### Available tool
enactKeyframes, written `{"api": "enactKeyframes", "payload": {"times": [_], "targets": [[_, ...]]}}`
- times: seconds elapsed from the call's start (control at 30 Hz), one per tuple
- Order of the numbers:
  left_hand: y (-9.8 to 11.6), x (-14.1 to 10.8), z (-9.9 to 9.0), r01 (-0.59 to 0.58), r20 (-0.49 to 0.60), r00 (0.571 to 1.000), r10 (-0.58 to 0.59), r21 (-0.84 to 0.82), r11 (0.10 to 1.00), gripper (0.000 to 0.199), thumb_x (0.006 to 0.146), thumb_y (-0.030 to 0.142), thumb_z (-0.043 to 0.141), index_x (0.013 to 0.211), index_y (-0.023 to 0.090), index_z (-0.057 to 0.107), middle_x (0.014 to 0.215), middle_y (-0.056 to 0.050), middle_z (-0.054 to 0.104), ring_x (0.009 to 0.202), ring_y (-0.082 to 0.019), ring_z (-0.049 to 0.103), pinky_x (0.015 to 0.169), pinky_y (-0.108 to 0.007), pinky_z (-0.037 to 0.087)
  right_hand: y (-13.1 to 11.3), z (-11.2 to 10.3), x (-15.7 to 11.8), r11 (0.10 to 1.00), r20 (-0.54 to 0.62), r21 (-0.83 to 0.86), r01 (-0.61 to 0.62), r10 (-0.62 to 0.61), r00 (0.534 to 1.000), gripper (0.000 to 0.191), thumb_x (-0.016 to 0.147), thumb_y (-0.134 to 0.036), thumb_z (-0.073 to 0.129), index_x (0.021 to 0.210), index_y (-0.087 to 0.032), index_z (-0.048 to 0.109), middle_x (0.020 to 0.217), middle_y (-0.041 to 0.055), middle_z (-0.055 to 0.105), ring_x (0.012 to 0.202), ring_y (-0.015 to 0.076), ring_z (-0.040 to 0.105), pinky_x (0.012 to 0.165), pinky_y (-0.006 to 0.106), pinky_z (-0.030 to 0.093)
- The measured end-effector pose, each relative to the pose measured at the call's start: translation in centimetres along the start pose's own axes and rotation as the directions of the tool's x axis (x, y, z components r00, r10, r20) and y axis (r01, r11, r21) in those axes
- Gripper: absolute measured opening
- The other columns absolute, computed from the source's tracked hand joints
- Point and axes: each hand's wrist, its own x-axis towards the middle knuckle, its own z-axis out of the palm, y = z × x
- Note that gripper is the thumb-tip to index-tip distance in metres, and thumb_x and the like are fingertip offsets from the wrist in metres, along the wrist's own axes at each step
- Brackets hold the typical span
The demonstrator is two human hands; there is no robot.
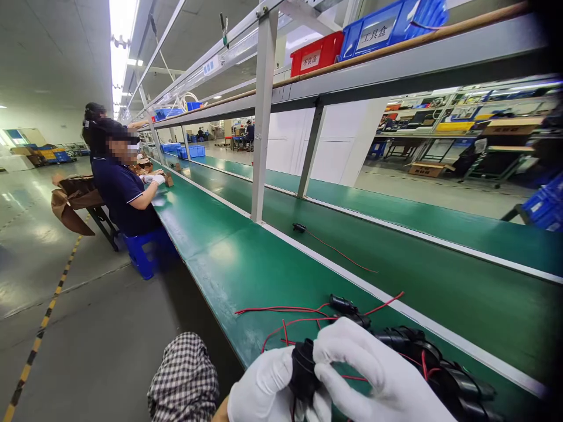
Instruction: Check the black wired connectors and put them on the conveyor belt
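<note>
Both my hands wear white gloves at the lower edge of the head view. My left hand (264, 387) is closed round a black ribbed cylindrical part (304, 370). With thumb and fingertips, my right hand (367, 372) grips the right side of that same part, above the green bench (211, 264). Several similar black parts with red wires (400, 338) lie in a heap behind and to the right of my right hand. Another black part (342, 303) rests just beyond my fingers, among loose red wires (281, 309).
One black part (299, 227) with a red wire lies on the green conveyor belt (373, 252). A white post (264, 117) rises from the bench edge. Overhead, the shelf carries a red bin (316, 54) and a blue bin (387, 29). A co-worker (121, 181) sits further along the bench.
</note>
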Motion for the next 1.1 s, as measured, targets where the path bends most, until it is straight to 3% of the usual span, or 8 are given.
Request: {"api": "enactKeyframes", "payload": {"times": [0.17, 0.27, 0.33, 0.47, 0.6, 0.83, 0.97, 1.1], "targets": [[-0.4, 0.4, -0.2, 0.022, -0.097, 0.995, -0.034, -0.125, 0.992, 0.054, 0.077, 0.06, 0.071, 0.093, 0.009, 0.071, 0.069, -0.005, 0.064, 0.054, -0.011, 0.057, 0.052, -0.022, 0.04, 0.9, 0.3, 0.5, 0.977, 0.092, 0.116, -0.179, 0.169, 0.981, 0.014, 0.084, -0.013, 0.052, 0.086, -0.026, 0.055, 0.086, -0.0024, 0.063, 0.08, 0.0156, 0.063, 0.072, 0.026, 0.054], [0.2, 1.1, 0.9, -0.048, -0.141, 0.99, 0.02, -0.204, 0.978, 0.051, 0.078, 0.057, 0.073, 0.094, 0.008, 0.071, 0.083, -0.01, 0.067, 0.072, -0.017, 0.063, 0.07, -0.029, 0.047, 1.1, 0.9, 0.7, 0.909, 0.23, 0.206, -0.363, 0.316, 0.921, 0.042, 0.07, -0.012, 0.056, 0.11, -0.025, 0.052, 0.087, -0.0012, 0.061, 0.075, 0.0186, 0.062, 0.065, 0.028, 0.055], [0.7, 1.2, 1.9, -0.056, -0.154, 0.988, 0.018, -0.241, 0.969, 0.047, 0.081, 0.052, 0.072, 0.093, 0.006, 0.07, 0.087, -0.011, 0.067, 0.079, -0.017, 0.061, 0.081, -0.029, 0.046, 1.1, 1.2, 0.6, 0.881, 0.226, 0.209, -0.425, 0.379, 0.897, 0.048, 0.068, -0.014, 0.056, 0.114, -0.024, 0.048, 0.088, -0.0006, 0.06, 0.077, 0.0197, 0.063, 0.066, 0.029, 0.054], [0.9, 0.9, 3.2, -0.019, -0.154, 0.987, -0.035, -0.336, 0.942, 0.047, 0.083, 0.046, 0.073, 0.102, 0.004, 0.068, 0.095, -0.011, 0.067, 0.08, -0.012, 0.06, 0.082, -0.025, 0.048, 1.4, 1.3, 0.6, 0.848, 0.207, 0.244, -0.471, 0.429, 0.88, 0.038, 0.07, -0.017, 0.056, 0.107, -0.023, 0.051, 0.105, 0.0029, 0.062, 0.103, 0.0234, 0.06, 0.093, 0.037, 0.048], [0.9, 0.7, 4.2, -0.031, -0.133, 0.99, -0.038, -0.477, 0.879, 0.044, 0.085, 0.039, 0.073, 0.107, 0.002, 0.065, 0.095, -0.01, 0.069, 0.078, -0.01, 0.062, 0.085, -0.025, 0.05, 2.0, 1.2, 0.6, 0.751, 0.29, 0.392, -0.531, 0.447, 0.846, 0.038, 0.065, -0.018, 0.055, 0.102, -0.023, 0.049, 0.099, 0.0023, 0.061, 0.098, 0.0242, 0.06, 0.086, 0.038, 0.05], [1.2, 0.9, 5.4, -0.04, -0.19, 0.98, -0.065, -0.5, 0.865, 0.043, 0.081, 0.036, 0.078, 0.11, 0.006, 0.065, 0.091, -0.006, 0.07, 0.077, -0.008, 0.065, 0.084, -0.023, 0.05, 2.5, 1.9, 0.8, 0.704, 0.247, 0.512, -0.493, 0.429, 0.869, 0.034, 0.069, -0.019, 0.054, 0.102, -0.023, 0.049, 0.097, 0.0023, 0.061, 0.094, 0.0243, 0.061, 0.082, 0.038, 0.05], [1.1, 1.0, 5.0, -0.046, -0.171, 0.985, -0.011, -0.327, 0.944, 0.047, 0.078, 0.047, 0.077, 0.106, 0.01, 0.068, 0.091, -0.005, 0.067, 0.08, -0.01, 0.063, 0.085, -0.025, 0.049, 2.4, 1.9, 0.6, 0.75, 0.195, 0.503, -0.429, 0.385, 0.902, 0.036, 0.067, -0.019, 0.052, 0.103, -0.022, 0.05, 0.097, 0.0032, 0.061, 0.093, 0.0247, 0.062, 0.081, 0.039, 0.053], [2.1, 0.5, 4.1, -0.167, -0.1, 0.976, 0.192, 0.221, 0.961, 0.046, 0.082, 0.05, 0.072, 0.105, 0.011, 0.068, 0.097, -0.01, 0.069, 0.093, -0.019, 0.063, 0.086, -0.031, 0.046, 2.2, 1.2, -0.2, 0.971, 0.02, 0.201, -0.126, 0.124, 0.992, 0.051, 0.074, -0.01, 0.055, 0.121, -0.028, 0.047, 0.121, 0.0055, 0.057, 0.113, 0.0246, 0.058, 0.095, 0.039, 0.051]]}}
